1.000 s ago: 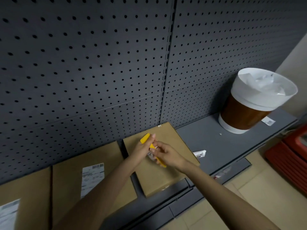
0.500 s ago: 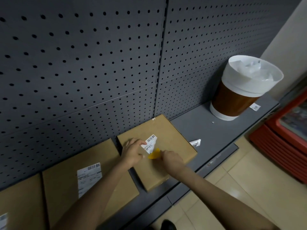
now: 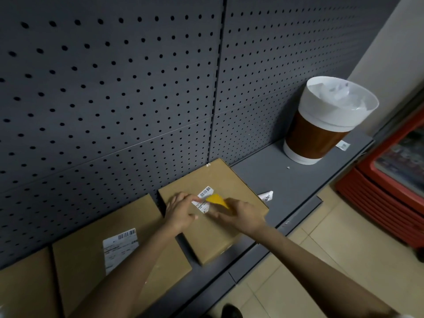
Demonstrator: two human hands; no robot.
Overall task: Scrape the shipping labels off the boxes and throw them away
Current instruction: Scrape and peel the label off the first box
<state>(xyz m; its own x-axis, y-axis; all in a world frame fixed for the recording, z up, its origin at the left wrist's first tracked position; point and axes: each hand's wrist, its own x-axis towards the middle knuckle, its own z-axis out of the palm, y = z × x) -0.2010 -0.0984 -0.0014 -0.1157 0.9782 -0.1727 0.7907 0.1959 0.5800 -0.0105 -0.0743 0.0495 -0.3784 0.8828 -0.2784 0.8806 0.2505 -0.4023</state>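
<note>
A flat cardboard box [image 3: 234, 184] lies on the grey shelf [image 3: 298, 180] with a torn white shipping label [image 3: 203, 198] on top. My right hand [image 3: 241, 214] grips a yellow scraper [image 3: 216, 200], its blade against the label. My left hand [image 3: 181, 212] rests on the box and a fingertip pins the label's left edge. A second box [image 3: 91, 260] to the left carries a whole label [image 3: 120, 249]. A brown bin with a white liner [image 3: 325, 125] stands at the shelf's right end.
A third box [image 3: 20, 288] sits at the far left. Label scraps lie on the shelf: one [image 3: 266, 195] beside the box, one [image 3: 343, 145] by the bin. A pegboard wall [image 3: 114, 88] backs the shelf. A red cabinet [image 3: 390, 180] stands on the tiled floor at right.
One second ago both hands held the scraper above the box. The scraper has come down onto the label, and my left hand has shifted to pin the label's edge. The view has swung right.
</note>
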